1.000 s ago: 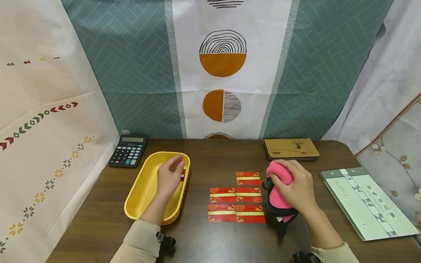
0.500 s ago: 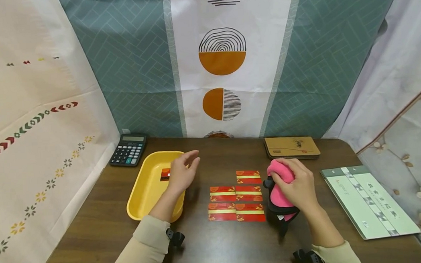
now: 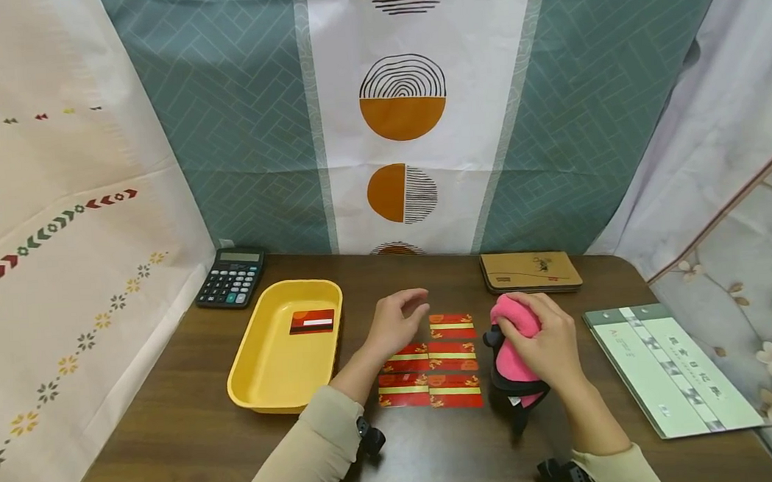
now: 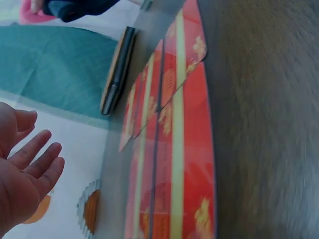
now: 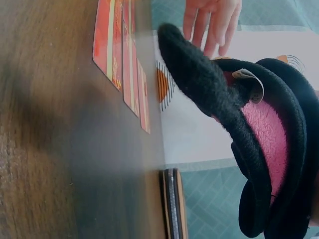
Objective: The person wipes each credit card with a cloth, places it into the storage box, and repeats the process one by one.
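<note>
Pink and black plush: a soft object point(image 3: 514, 360), its full form hard to make out, is gripped by the right hand point(image 3: 548, 343) at its upper end, thumb and fingers being curled about the pink part. It is held just to the right of the laid-out cards and, as seen in the right wrist view, is kept apart from the tabletop point(image 3: 452, 462); a small white label point(image 5: 250, 84) is exposed among the black folds.

The left hand point(image 3: 394, 321) is held raised over the cards, contact being made with none of them. Its grip is released: nothing is grasped, the fingers are loosely bent and the thumb is set apart from them.

Five red cards point(image 3: 453, 355), each crossed by a pale yellow stripe, are laid flat in rows: two nearest, two in the middle, one at the far right. The middle-left card is partly covered by the left hand and wrist.

A sixth red card point(image 3: 311, 321), marked with a black band and a white strip, is contained in the yellow tray point(image 3: 278, 380), toward its far end. Behind the tray at left, a calculator point(image 3: 231, 278) is placed. At far right, a tan zipped case point(image 3: 530, 271) and a pale green booklet point(image 3: 673, 371) are noted.
</note>
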`<state>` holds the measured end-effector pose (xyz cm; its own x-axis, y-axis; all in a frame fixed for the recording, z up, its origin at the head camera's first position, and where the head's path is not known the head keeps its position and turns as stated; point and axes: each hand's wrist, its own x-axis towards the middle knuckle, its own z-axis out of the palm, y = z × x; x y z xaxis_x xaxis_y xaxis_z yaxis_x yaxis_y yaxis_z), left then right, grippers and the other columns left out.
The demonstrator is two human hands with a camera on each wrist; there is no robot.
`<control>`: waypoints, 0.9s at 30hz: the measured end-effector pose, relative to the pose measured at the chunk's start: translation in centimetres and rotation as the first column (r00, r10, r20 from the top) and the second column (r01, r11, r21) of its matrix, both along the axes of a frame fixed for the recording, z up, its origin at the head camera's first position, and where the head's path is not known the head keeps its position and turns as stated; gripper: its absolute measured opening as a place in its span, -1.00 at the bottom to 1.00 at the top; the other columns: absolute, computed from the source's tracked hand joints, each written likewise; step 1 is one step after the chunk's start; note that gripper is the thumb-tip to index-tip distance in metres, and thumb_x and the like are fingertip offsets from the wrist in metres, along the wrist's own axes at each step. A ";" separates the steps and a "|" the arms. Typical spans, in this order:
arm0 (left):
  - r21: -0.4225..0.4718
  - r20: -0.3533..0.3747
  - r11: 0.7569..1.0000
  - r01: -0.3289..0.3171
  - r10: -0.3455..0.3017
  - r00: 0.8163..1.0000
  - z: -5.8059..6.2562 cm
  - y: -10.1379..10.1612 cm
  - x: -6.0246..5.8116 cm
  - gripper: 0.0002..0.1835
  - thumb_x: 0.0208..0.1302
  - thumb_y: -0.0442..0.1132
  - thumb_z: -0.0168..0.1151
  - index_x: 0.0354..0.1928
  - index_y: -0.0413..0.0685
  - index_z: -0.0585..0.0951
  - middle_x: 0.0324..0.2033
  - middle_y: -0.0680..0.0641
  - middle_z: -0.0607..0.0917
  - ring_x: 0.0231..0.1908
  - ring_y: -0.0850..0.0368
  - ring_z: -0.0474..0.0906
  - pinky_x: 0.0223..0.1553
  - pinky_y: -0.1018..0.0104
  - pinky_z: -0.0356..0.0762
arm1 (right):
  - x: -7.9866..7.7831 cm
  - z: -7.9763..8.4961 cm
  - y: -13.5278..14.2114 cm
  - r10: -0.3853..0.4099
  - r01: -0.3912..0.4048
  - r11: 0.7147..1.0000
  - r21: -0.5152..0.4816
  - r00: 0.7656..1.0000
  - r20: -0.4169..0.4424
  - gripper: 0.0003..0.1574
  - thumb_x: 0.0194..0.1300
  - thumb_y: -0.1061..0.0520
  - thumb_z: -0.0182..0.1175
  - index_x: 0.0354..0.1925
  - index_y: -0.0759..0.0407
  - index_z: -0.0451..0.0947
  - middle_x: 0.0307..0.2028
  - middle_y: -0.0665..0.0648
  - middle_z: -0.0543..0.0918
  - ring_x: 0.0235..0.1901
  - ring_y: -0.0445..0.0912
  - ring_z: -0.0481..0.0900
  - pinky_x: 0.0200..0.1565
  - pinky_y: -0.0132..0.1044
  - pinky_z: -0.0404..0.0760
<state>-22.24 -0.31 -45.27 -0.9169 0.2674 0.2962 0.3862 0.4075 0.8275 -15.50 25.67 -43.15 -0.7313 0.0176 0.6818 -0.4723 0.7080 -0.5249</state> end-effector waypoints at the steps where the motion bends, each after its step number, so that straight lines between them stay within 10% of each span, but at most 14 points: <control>1: -0.005 0.009 1.000 0.007 -0.007 1.000 -0.2 0.4 0.0 -0.68 0.42 -0.30 0.28 0.16 -0.19 0.65 0.06 -0.15 0.72 0.09 0.00 0.64 0.13 0.20 0.62 | 0.0 0.0 0.0 -0.001 0.001 1.000 -0.001 1.000 0.001 -0.44 -0.03 0.29 0.57 0.00 0.18 0.70 -0.19 0.12 0.70 -0.32 -0.06 0.59 -0.32 -0.59 0.44; 15: -0.031 0.202 0.999 0.035 -0.028 0.979 -3.7 2.2 -1.6 -0.58 0.36 -0.29 0.34 0.22 -0.23 0.61 0.04 -0.17 0.71 0.02 -0.05 0.66 0.07 0.11 0.66 | 0.1 -0.3 0.5 -0.028 0.028 1.000 -0.008 0.999 0.042 -0.44 -0.01 0.26 0.57 0.02 0.18 0.69 -0.16 0.14 0.70 -0.28 -0.04 0.61 -0.31 -0.59 0.46; 27: -0.236 0.139 0.966 0.102 -0.071 0.988 -5.1 2.4 -2.5 -0.50 0.21 -0.31 0.48 0.21 -0.19 0.63 0.09 -0.15 0.67 0.12 -0.11 0.52 0.22 0.02 0.51 | 0.2 -1.1 0.9 -0.031 0.030 1.000 0.005 0.998 0.047 -0.45 -0.03 0.26 0.58 0.00 0.17 0.71 -0.16 0.13 0.74 -0.31 -0.03 0.64 -0.34 -0.57 0.44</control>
